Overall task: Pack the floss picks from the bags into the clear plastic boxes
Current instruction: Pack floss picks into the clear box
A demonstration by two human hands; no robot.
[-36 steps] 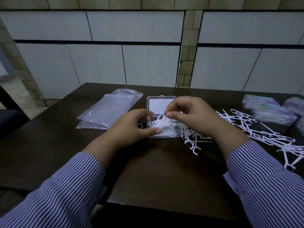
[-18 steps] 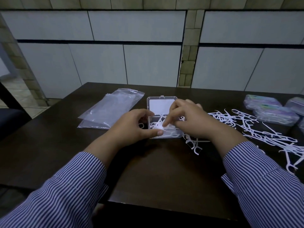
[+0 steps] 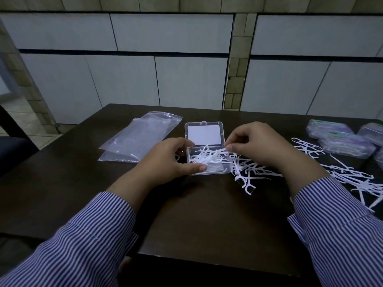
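Both hands are working at the open clear box (image 3: pixel 208 162), which is sitting near the middle of the dark table (image 3: pixel 196 220). Left hand (image 3: pixel 165 160) is gripping the box's left end, thumb lying along its near wall, fingers curling round the far corner, steadying it. Right hand (image 3: pixel 257 146) is hovering at the box's right end, fingertips pinching a white floss pick (image 3: pixel 222 149) that is reaching in over the rim.

Risks, as I judge them:
- Picks inside are lying in a loose criss-cross tangle, some poking above the rim; a snagged one could be getting dragged back out with the fingers.
- Lid (image 3: pixel 204 133) is standing open behind the box; anything sticking up would be keeping it from shutting.
- Box is light plastic; a push from the right could be sliding it if the left grip slackens.

Look of the picks: thin, white, each with a forked head and a tapering pointed handle. A loose heap (image 3: pixel 246 172) is lying just right of the box, and a longer scatter (image 3: pixel 352 179) is trailing further right. Filled boxes (image 3: pixel 339 139) are sitting beyond that, at the right edge. Two flattened clear bags (image 3: pixel 138 139) are lying left of the box, apparently emptied.
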